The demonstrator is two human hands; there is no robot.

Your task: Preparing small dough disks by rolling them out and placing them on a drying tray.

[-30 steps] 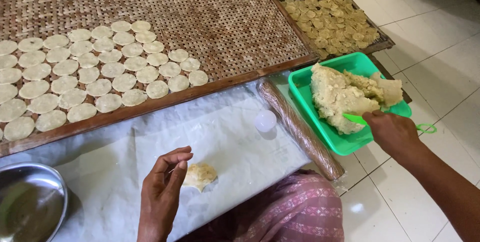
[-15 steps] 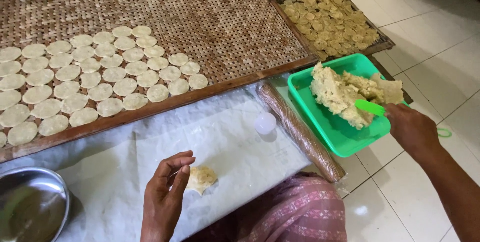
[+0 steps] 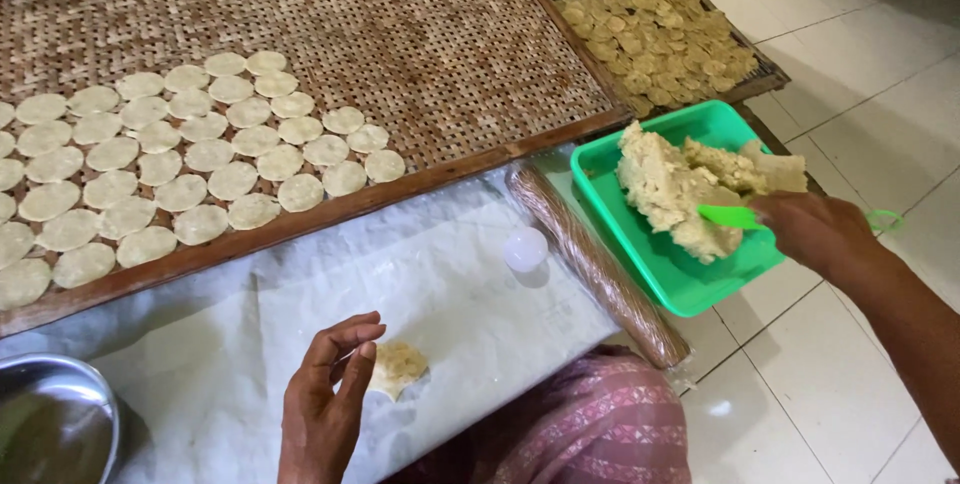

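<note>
The crumbly pale dough mass (image 3: 672, 191) sits in the green plastic tray (image 3: 660, 264), directly left of the right hand (image 3: 815, 229), whose fingers close on a green scraper (image 3: 730, 216) pressed into it, while the left hand (image 3: 325, 399), loosely curled, touches a small dough lump (image 3: 400, 364) on white plastic sheeting (image 3: 240, 334), the rolling pin (image 3: 590, 259) between.

White tiled floor (image 3: 860, 94) w/ grey grout fills right side of frame, soft daylight on it. Woven bamboo mat (image 3: 380, 14) across upper left, wood-framed.
</note>
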